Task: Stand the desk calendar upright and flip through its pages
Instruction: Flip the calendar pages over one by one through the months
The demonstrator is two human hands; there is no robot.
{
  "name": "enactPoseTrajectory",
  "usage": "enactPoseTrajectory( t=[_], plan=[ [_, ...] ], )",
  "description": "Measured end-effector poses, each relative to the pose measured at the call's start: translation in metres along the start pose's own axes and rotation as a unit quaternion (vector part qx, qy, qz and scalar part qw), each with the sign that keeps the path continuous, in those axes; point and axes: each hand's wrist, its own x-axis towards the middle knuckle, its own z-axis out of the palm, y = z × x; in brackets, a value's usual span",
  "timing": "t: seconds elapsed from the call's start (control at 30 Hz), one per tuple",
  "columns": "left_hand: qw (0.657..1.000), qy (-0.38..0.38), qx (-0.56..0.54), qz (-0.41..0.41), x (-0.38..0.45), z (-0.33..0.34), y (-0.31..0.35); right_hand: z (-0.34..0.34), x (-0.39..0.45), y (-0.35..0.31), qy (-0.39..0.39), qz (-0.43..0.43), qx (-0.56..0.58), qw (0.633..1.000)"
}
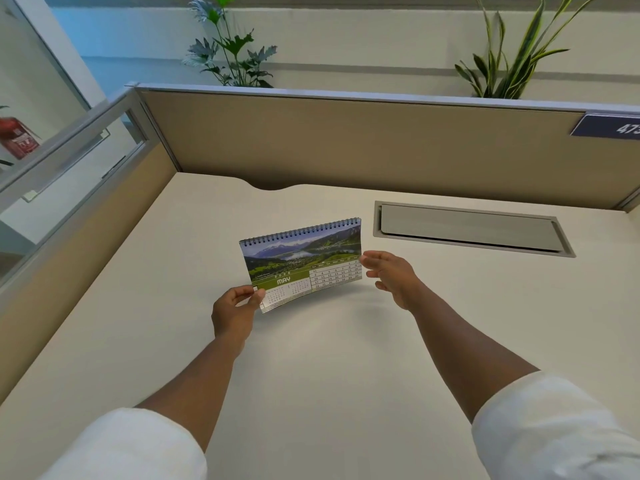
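The spiral-bound desk calendar [303, 263] is held above the cream desk [311, 358], its black wire binding along the top edge. The facing page shows a mountain landscape and a green MAY block with date grids. My left hand [235, 310] pinches the calendar's lower left corner between thumb and fingers. My right hand [389, 275] is at the calendar's right edge with fingers spread; its fingertips are at or just off that edge, and I cannot tell if they touch.
A grey cable-tray lid [471, 228] is set into the desk at the back right. Tan partition walls [346, 143] close the back and left sides. Plants [232, 50] stand behind the partition. A blue number sign [609, 125] hangs at the right.
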Motion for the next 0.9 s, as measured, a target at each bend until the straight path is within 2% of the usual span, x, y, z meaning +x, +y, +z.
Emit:
enactPoseTrajectory(
  t=[0.23,0.53,0.73,0.9],
  plan=[
    [1.0,0.016,-0.009,0.003,-0.003,-0.002,0.0,0.001,0.0,0.006,-0.018,0.005,-0.032,0.999],
    [0.997,-0.037,-0.069,-0.003,-0.003,-0.004,-0.004,0.001,0.001,0.008,-0.024,0.012,-0.048,0.998],
    [0.996,-0.039,-0.071,-0.021,-0.006,-0.001,0.001,0.002,-0.006,0.006,-0.055,0.008,-0.087,0.995],
    [0.995,0.0,-0.09,-0.037,-0.01,0.0,0.008,0.001,-0.014,0.001,-0.116,0.009,-0.004,0.993]
  ],
)
